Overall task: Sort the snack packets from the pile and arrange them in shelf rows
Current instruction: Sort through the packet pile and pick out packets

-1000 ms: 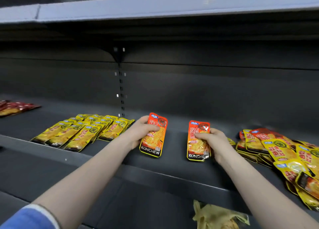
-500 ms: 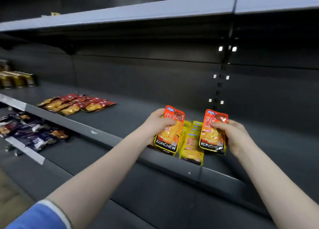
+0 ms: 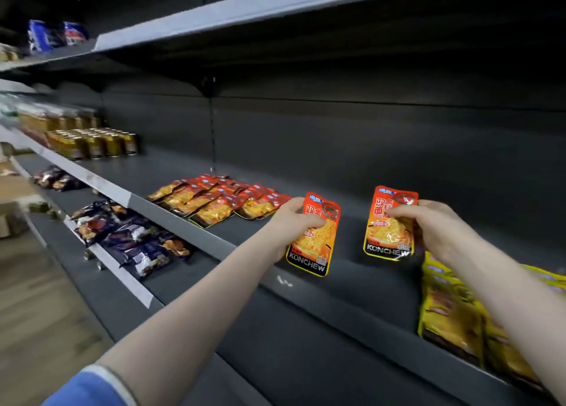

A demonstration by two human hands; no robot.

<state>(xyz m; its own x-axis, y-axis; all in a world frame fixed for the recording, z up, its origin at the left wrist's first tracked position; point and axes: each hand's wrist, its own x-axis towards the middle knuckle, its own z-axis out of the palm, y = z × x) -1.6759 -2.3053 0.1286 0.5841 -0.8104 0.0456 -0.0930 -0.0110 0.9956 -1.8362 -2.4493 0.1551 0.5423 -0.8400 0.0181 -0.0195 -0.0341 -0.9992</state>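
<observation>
Two orange packets up, one per hand. Left hand [image 3: 294,221] pinches left packet [image 3: 315,237] by its edge; right hand [image 3: 428,225] grips right packet [image 3: 390,221], fingers curled over its front. Both held above the shelf [image 3: 352,283], right of the red row [image 3: 220,200]. Risk: slick foil slipping from the light pinch, or landing askew among the yellow packets [image 3: 453,307].

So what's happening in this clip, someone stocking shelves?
Yes. A person holds one orange KONCHEW packet in each hand: the left hand grips the left packet, the right hand grips the right packet. Both are above the dark shelf, beside a row of red packets. Yellow packets lie to the right.
</observation>
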